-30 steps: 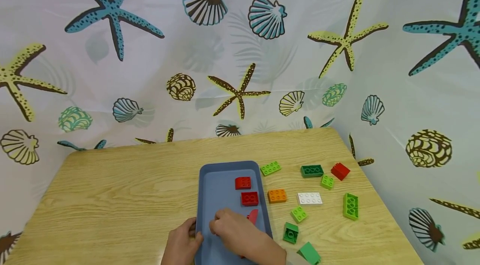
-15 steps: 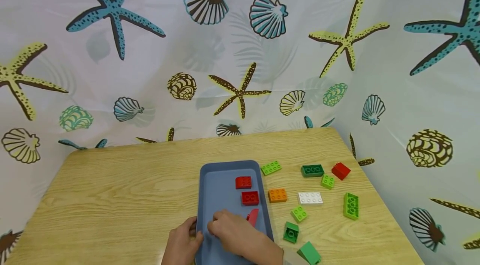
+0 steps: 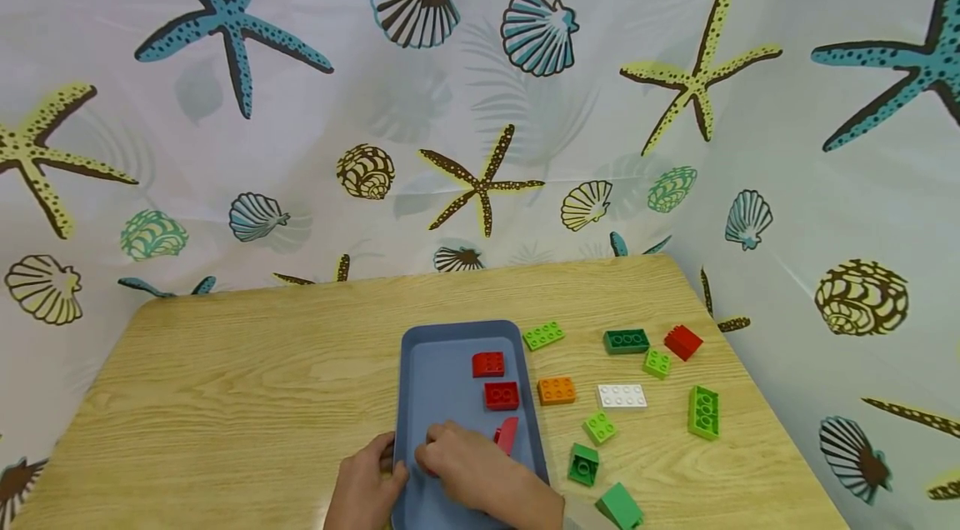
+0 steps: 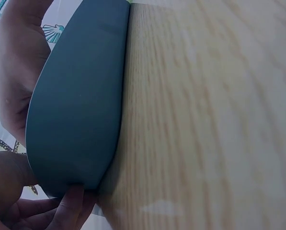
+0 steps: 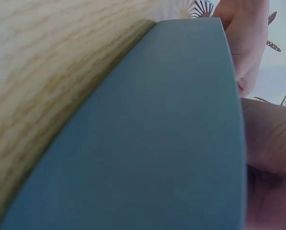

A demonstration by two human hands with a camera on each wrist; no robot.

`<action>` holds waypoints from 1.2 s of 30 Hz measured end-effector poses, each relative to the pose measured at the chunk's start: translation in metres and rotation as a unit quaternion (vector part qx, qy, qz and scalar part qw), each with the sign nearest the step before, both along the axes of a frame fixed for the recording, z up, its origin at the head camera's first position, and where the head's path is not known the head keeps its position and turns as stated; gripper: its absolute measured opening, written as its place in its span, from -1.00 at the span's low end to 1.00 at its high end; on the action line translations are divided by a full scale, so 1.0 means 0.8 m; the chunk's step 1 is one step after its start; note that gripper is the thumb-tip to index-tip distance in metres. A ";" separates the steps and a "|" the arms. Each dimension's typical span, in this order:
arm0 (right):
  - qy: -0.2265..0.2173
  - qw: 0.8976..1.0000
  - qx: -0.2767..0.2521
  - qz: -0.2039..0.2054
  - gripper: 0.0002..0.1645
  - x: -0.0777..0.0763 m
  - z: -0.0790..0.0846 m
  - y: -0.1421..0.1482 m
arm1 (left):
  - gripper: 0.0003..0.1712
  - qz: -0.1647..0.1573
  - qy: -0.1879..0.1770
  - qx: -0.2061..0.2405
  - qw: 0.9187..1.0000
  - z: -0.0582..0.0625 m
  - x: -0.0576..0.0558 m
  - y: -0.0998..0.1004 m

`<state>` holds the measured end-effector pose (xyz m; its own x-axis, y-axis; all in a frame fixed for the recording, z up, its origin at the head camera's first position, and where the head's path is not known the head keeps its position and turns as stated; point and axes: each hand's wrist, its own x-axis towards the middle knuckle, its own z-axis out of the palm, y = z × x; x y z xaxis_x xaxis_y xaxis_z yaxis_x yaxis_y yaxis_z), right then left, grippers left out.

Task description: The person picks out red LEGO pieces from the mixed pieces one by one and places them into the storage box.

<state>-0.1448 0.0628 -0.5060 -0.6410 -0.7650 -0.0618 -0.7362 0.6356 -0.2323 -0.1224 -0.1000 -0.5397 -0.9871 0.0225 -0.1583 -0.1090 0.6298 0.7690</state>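
Note:
A blue-grey tray (image 3: pixel 438 380) lies on the table. My left hand (image 3: pixel 365 480) grips its left rim, with the thumb at the edge; its fingers (image 4: pixel 71 208) curl at the tray's edge in the left wrist view. My right hand (image 3: pixel 468 467) is bent down inside the tray, over its floor. Its fingertips are hidden, so I cannot tell what they hold; the tray wall (image 5: pixel 171 120) blocks them in the right wrist view. Beyond this hand lie two red toy bricks, one upright (image 3: pixel 488 364) and one hollow side up (image 3: pixel 501 396). A red curved piece (image 3: pixel 507 434) sits beside my right wrist.
Right of the tray lie loose bricks: orange (image 3: pixel 557 391), white (image 3: pixel 621 396), red (image 3: pixel 683 342), and several green ones, such as a dark green brick (image 3: pixel 626 342) and a sloped one (image 3: pixel 620 506). Bare wooden table (image 3: pixel 247 405) stretches to the left. A shell-patterned cloth (image 3: pixel 300 122) hangs behind.
My right hand has shifted very slightly left within the tray, showing more of the red curved piece. My left hand keeps its hold on the rim. The bricks lie unmoved.

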 end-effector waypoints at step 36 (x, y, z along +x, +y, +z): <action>0.003 1.000 -0.001 -0.004 -0.86 0.002 -0.005 0.002 | -0.56 -0.012 -0.002 -0.002 1.000 0.001 0.000 -0.001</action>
